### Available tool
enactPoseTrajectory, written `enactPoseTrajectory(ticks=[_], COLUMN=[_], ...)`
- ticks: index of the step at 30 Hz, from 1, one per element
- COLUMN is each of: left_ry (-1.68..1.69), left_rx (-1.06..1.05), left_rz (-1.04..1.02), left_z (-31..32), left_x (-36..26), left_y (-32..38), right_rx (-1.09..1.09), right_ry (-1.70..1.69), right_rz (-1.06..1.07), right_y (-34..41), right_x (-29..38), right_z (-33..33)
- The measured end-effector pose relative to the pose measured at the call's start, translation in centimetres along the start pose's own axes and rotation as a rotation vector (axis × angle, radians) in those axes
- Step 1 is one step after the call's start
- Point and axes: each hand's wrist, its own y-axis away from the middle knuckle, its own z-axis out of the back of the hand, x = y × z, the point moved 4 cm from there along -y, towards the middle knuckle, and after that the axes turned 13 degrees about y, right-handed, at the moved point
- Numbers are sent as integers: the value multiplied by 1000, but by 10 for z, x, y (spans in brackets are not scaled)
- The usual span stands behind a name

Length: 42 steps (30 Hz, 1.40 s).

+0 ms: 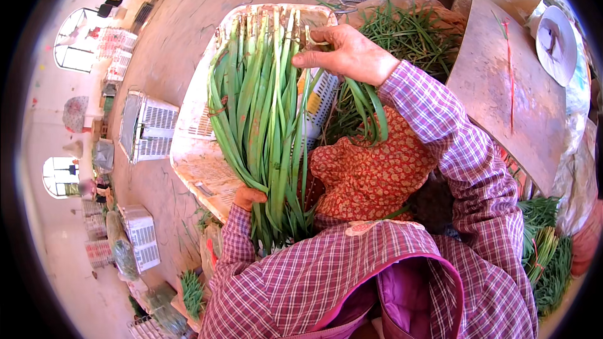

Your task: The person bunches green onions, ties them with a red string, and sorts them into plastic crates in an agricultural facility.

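A broad bundle of long green leafy stalks (264, 103), which look like garlic greens, hangs before me with pale root ends at the top. My left hand (249, 196) grips the leaves low on the bundle's left side. At the upper right, my right hand (351, 52) pinches a pale stalk end between thumb and fingers, beside the other root ends. Several leaves (370, 108) droop below my right wrist. Behind the bundle is a soiled white plastic crate (193, 157), partly hidden. A red floral apron (377, 174) covers my lap.
Loose green leaves (405, 33) are heaped beyond my right hand. On the right, a board (527, 117) holds a red tie (511, 80), near a pale hat (556, 44). Tied green bundles (541, 256) lie lower right. White crates (158, 125) stand on the floor.
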Motion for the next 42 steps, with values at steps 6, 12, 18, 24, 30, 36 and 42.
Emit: enactPoseTrajectory(ticks=[6,12,18,24,30,36,42], left_ry=[-128,-171,-161,-168,-159,-168,-138], left_rx=[-135,-191,-233,-249,-283,-274,-270], left_rz=[-75,-116,-158,-180,-195,-171,-139], left_z=[91,94,77,62,55,37,18], left_x=[7,5,-8,-18,-21,-22,-11], left_y=[18,8,16,10,11,1,-9], right_rx=[-129,-733,-642,-225,-66,-24,-85], right_ry=[-348,220,-113,-74,-730,-1035,-1371], right_rz=[-156,-1,162,-151,-254,-331,-370], right_y=[-7,-2,-12,-6,7,16,27], right_x=[-20,-71,-41,-56,-13,15,31], right_z=[4,101,26,0,-19,-33,-64])
